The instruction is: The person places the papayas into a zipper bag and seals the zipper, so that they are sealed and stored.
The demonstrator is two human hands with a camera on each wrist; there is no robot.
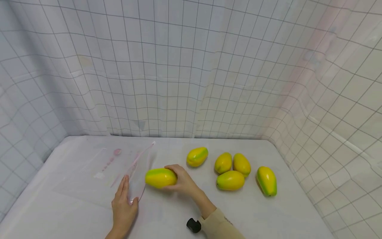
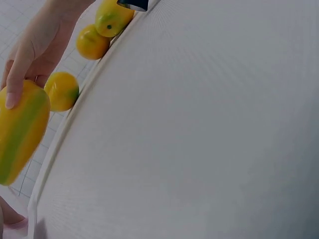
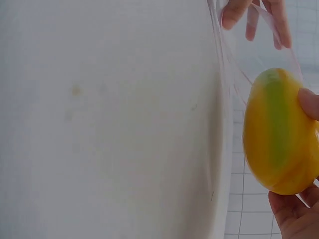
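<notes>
My right hand (image 1: 182, 181) grips a yellow papaya with a green stripe (image 1: 159, 178), thumb on one side and fingers on the other. The fruit is at the mouth of a clear plastic bag (image 1: 89, 166) with pink print and a pink edge strip. My left hand (image 1: 123, 204) touches the bag's mouth, its fingers straight and its thumb spread apart. In the right wrist view, the left fingers (image 3: 281, 25) stand spread at the bag film, just beyond the papaya (image 3: 276, 134).
Several more papayas lie to the right: one alone (image 1: 197, 156), a cluster near this papaya (image 1: 230, 180), and one farthest right (image 1: 267, 181). A black device (image 1: 194, 225) is by the right sleeve. Grid-patterned curtains (image 1: 167, 73) surround the white table (image 1: 286, 215).
</notes>
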